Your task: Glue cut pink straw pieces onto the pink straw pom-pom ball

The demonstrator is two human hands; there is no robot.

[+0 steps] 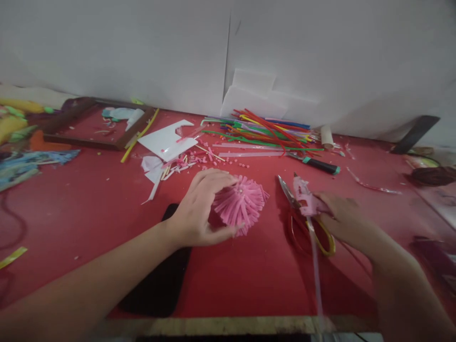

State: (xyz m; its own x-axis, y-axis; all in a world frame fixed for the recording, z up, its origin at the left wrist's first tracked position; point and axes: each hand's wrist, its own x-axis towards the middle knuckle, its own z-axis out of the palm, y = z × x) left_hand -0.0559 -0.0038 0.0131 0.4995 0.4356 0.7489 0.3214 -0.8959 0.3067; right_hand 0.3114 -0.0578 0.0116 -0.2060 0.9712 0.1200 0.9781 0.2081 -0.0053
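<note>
My left hand [201, 209] is curled round a round pink ball of short straw pieces [240, 205] and holds it just above the red table [249, 275]. To its right, my right hand [344, 216] grips a pink glue gun [306, 197] with a clear glue stick trailing back toward me; its nozzle points up and away. Scissors with yellow handles [302, 218] lie open on the table under the glue gun.
A pile of coloured straws [265, 128] lies at the back by white foam blocks [249, 97]. A craft knife [315, 164], pink straw offcuts [199, 159], white paper pieces [166, 140], a wooden frame [92, 126] and a black phone [160, 280] surround the hands.
</note>
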